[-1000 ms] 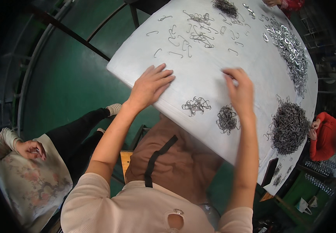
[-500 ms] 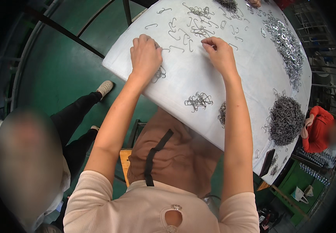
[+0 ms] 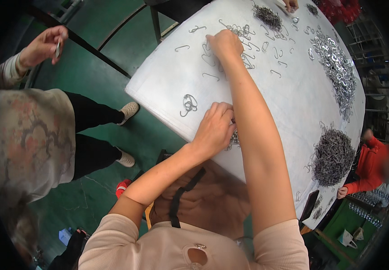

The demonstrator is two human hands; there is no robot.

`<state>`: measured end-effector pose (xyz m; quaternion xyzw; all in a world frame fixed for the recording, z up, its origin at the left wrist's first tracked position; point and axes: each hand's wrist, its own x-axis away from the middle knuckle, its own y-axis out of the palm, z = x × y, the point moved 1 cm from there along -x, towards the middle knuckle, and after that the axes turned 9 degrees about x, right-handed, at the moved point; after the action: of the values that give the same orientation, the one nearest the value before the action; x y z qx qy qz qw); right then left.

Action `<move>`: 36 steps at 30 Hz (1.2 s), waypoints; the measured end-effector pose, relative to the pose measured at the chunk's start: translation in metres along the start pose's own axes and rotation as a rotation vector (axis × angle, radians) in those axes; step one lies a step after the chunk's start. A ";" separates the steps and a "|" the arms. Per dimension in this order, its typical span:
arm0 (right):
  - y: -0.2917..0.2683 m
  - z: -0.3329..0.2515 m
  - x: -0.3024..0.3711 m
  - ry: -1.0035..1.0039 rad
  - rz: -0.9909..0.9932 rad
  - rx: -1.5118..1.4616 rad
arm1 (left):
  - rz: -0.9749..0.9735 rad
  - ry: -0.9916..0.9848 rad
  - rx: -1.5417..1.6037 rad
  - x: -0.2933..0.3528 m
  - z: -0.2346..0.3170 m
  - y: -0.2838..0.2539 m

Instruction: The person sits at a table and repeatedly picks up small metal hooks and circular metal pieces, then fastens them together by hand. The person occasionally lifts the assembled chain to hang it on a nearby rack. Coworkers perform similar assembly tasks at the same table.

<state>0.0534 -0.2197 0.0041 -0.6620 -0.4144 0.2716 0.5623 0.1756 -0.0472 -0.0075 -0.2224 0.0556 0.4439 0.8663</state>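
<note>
My right hand (image 3: 226, 47) reaches far over the table, among loose bent-wire hooks (image 3: 248, 47). One digit stretches out to the left, apart from the others; the remaining fingers are mostly hidden beneath the hand. Close to the near edge, my left hand (image 3: 213, 128) rests beside a small heap of wire hooks (image 3: 234, 140), its fingers curled in. A dark bit shows at those fingertips, but what they grip is too small to name, and my right forearm partly covers them. Left of that hand lies a little cluster of hooks (image 3: 188, 105).
The white-covered table (image 3: 158, 83) also bears a large dark hook pile (image 3: 334, 155), shiny metal links (image 3: 336, 67) and a smaller dark pile (image 3: 267, 18). A person stands at left with a raised hand (image 3: 46, 47); someone in red (image 3: 368, 157) is at right. Another person's hand (image 3: 291, 5) shows at the top.
My left hand has come right and nearer, from the table's left side to the front heap. My right hand has gone farther out and left. The person at left now shows a raised hand.
</note>
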 end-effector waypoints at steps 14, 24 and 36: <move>0.015 -0.002 -0.015 -0.657 0.257 0.237 | 0.022 0.056 0.088 0.008 -0.023 -0.006; -0.021 0.043 0.014 -0.560 0.020 0.023 | 0.061 0.029 0.243 0.010 -0.024 -0.014; -0.009 0.041 0.039 -0.379 -0.240 -0.491 | 0.249 -0.245 0.361 0.018 -0.029 -0.015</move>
<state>0.0375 -0.1647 0.0084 -0.6620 -0.6397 0.2137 0.3269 0.2008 -0.0543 -0.0340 0.0001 0.0556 0.5537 0.8308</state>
